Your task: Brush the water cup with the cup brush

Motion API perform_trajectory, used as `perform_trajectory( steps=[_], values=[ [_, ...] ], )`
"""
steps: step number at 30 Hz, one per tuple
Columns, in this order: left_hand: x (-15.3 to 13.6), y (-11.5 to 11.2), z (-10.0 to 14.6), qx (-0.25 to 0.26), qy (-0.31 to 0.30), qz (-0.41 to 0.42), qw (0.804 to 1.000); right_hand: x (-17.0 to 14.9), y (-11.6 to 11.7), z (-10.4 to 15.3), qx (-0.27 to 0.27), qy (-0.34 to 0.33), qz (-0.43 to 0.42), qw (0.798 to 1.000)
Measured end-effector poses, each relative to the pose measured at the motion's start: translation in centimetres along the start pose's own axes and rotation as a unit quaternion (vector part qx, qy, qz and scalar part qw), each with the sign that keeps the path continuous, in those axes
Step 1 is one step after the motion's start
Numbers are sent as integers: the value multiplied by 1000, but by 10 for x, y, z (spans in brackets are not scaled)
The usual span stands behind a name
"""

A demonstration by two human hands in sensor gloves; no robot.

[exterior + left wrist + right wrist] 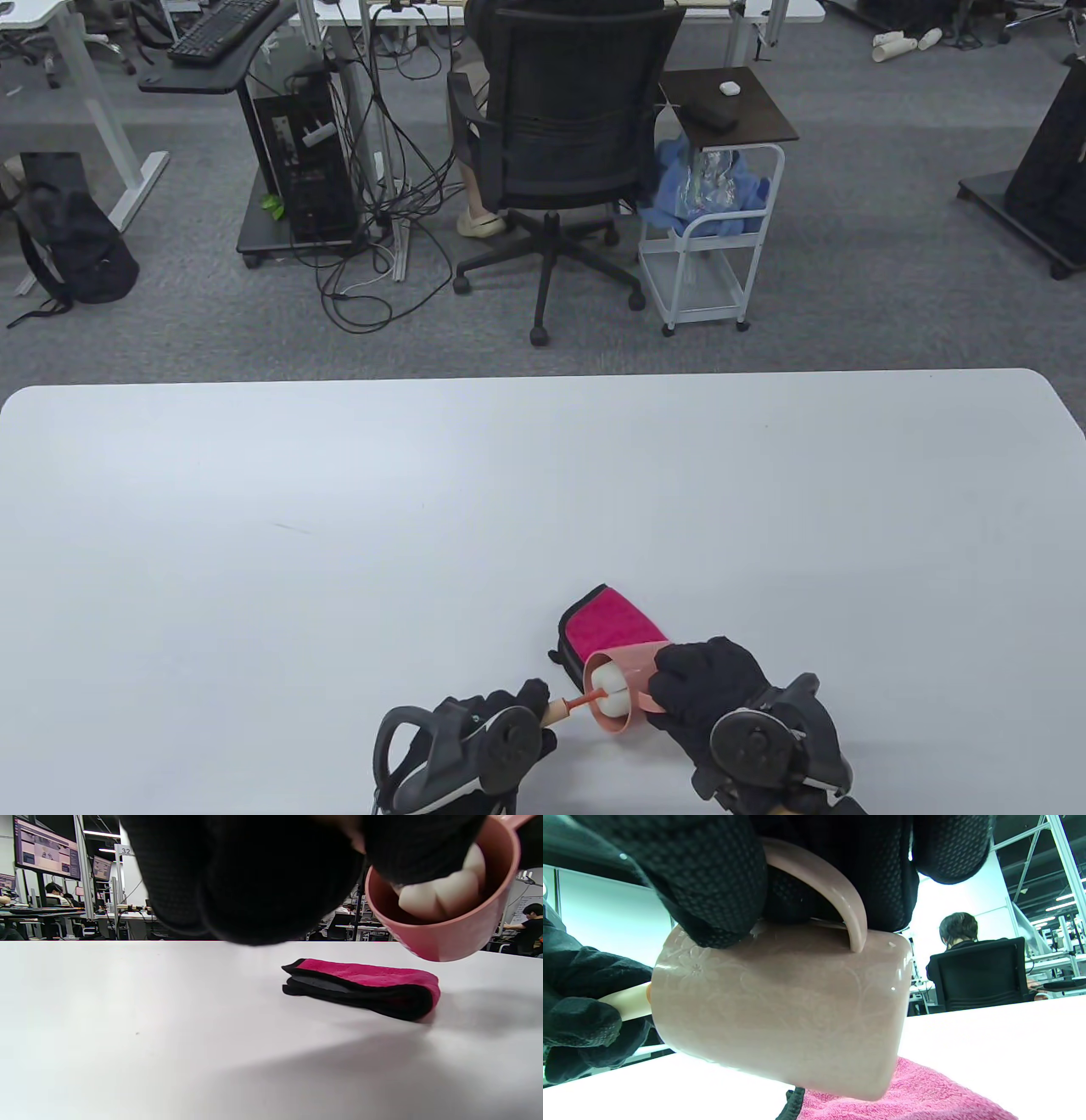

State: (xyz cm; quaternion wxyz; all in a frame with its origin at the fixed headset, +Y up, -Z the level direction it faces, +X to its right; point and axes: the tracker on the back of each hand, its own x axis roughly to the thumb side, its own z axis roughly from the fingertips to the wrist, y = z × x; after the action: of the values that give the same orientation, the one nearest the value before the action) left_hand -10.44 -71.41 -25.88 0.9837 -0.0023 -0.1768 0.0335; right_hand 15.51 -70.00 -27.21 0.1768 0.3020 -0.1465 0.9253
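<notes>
A pink water cup (618,689) is held on its side above the white table, mouth towards the left hand. My right hand (708,692) grips it by the handle (831,882); its flowered wall fills the right wrist view (780,1014). My left hand (501,722) holds the pale handle of the cup brush (557,710). The brush's white sponge head (612,689) sits inside the cup, also shown in the left wrist view (441,893) within the cup (449,929).
A folded magenta cloth with black edging (607,632) lies on the table (339,526) just behind the cup, also in the left wrist view (365,986). Beyond the table's far edge stand an office chair (560,144) and a small white cart (717,229).
</notes>
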Motion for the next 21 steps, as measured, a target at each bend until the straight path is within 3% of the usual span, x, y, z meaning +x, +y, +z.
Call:
perform_trajectory(
  steps=[21],
  values=[
    [-1, -12, -7, -67, 36, 21, 997, 7, 1, 1, -18, -30, -13, 999]
  ],
)
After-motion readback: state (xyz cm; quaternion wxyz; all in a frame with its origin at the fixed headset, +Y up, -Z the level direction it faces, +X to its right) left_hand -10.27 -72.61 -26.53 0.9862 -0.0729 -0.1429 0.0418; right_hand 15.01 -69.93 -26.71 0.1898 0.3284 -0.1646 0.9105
